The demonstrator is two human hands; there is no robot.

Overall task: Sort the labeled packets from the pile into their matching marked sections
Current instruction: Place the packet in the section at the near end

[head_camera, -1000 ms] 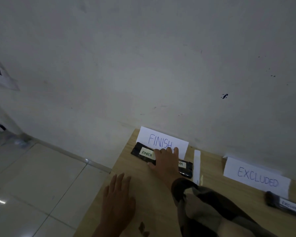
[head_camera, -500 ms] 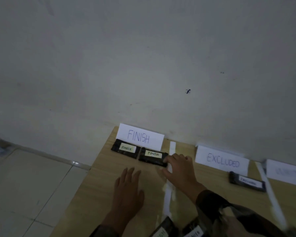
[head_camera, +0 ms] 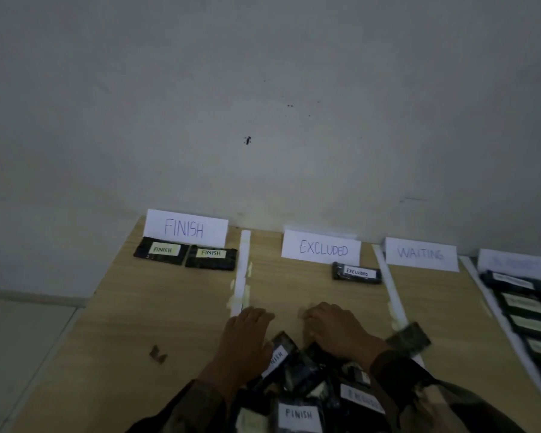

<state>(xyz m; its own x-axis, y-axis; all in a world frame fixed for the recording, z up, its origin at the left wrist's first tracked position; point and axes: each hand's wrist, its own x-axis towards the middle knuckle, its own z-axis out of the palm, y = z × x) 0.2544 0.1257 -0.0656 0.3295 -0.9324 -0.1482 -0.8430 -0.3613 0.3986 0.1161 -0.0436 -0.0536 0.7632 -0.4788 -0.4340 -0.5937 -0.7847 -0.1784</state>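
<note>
black pile [head_camera: 297, 379] lies against both hands; left hand [head_camera: 247, 339] seemingly loose, right hand [head_camera: 338, 332] cannot tell.

- Dim, flat, greyish light; source not discernible; shadows faint.
- Straight lines bend toward frame edges.
- Far-right white paper sign [head_camera: 513, 263]: blurred, unreadable.
- Loose black plastic packet [head_camera: 408, 339]: motion-smeared.

right hand [head_camera: 341, 331] off FINISH packet [head_camera: 211, 257], at pile [head_camera: 297, 385]

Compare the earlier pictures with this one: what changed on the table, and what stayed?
The right hand let go of the second FINISH packet beside the first FINISH packet and drew back to the pile; the left hand moved there too. The EXCLUDED packet stayed put.
</note>
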